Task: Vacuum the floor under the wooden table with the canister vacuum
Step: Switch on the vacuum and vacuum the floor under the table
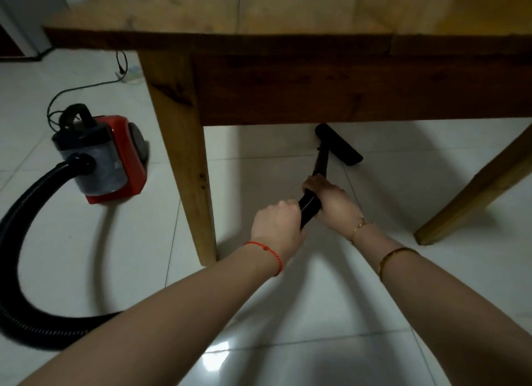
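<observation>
Glossy white tiles cover the floor (288,328), catching a bright glare nearest me. From my feed I see both forearms reaching forward over them. My left hand (276,227) has its fingers curled tight round the ribbed black hose (309,205) at its rear end, a red string bracelet (269,256) on that wrist. Just ahead, my right hand (331,199) is wrapped round the same stretch where it joins the rigid wand (321,161), with a thin gold chain (359,228) at the wrist and a gold bangle (394,257) farther up the arm. The two hands sit close together, almost touching.

The wand slopes down and away to the black floor head (339,146), which lies flat on the tiles, just under the near edge of the wooden worktop (288,77). One worktop leg (184,169) stands to the left of my hands; another leg (475,189) slants in at the right.

Left of the first leg, out in the open, the red and grey canister vacuum (106,155) rests on the tiles, well apart from the floor head. Its hose runs from the front port in a wide loop toward the left edge and back under my left arm. Beyond it a thin black cord (86,87) trails to a white power strip (129,74) near the worktop's far corner.
</observation>
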Demonstrator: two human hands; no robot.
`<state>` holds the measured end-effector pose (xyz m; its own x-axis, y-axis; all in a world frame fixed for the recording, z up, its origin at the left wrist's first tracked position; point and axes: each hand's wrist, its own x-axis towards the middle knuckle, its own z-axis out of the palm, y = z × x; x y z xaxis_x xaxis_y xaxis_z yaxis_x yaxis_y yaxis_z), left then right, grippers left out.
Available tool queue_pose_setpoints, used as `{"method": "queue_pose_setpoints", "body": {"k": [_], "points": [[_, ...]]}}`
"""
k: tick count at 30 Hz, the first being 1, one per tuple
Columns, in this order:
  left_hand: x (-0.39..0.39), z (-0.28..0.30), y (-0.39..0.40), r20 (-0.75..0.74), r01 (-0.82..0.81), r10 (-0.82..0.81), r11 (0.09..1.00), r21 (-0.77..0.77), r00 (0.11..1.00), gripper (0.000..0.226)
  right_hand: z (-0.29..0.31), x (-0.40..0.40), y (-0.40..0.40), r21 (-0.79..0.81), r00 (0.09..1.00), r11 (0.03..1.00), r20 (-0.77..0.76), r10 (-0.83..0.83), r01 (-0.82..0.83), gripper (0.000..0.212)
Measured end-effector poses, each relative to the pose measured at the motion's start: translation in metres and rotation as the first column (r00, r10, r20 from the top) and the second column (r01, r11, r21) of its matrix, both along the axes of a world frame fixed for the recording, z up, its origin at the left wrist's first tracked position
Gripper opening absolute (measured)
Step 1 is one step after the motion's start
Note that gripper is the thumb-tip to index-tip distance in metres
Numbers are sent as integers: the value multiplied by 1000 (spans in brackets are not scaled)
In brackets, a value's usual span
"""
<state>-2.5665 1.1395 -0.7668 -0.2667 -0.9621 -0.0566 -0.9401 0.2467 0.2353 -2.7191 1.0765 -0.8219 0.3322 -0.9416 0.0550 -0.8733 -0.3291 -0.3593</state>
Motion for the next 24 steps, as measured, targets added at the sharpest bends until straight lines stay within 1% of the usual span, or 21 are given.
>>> {"method": "queue_pose_setpoints", "body": {"k": [2, 4, 8, 11, 14, 17, 24], "points": [[11, 23, 20, 1, 8, -8, 999, 49, 1000, 27, 21, 10, 27, 6, 998, 1000, 63, 10, -11, 25], [21, 48, 41, 16, 14, -16, 996, 91, 1000, 25, 43, 19, 52, 26, 997, 1000, 73, 7, -9, 29], [40, 96, 82, 36, 5, -11, 984, 178, 999, 21, 88, 37, 99, 90, 994, 994, 92, 56, -65, 26], [52, 132, 108, 58, -12, -1, 974, 227, 998, 21, 119, 50, 125, 156, 993, 985, 104, 61, -77, 26], [64, 163, 130, 97, -24, -3, 961, 277, 995, 21, 143, 64, 148, 175, 986, 980, 149, 69, -95, 20], [79, 188, 149, 126, -43, 1, 942, 332, 992, 22, 166, 82, 168, 194, 978, 973, 187, 91, -128, 16], [117, 234, 185, 164, -60, -10, 908, 414, 986, 25, 204, 122, 202, 288, 960, 931, 229, 159, -223, 17]]}}
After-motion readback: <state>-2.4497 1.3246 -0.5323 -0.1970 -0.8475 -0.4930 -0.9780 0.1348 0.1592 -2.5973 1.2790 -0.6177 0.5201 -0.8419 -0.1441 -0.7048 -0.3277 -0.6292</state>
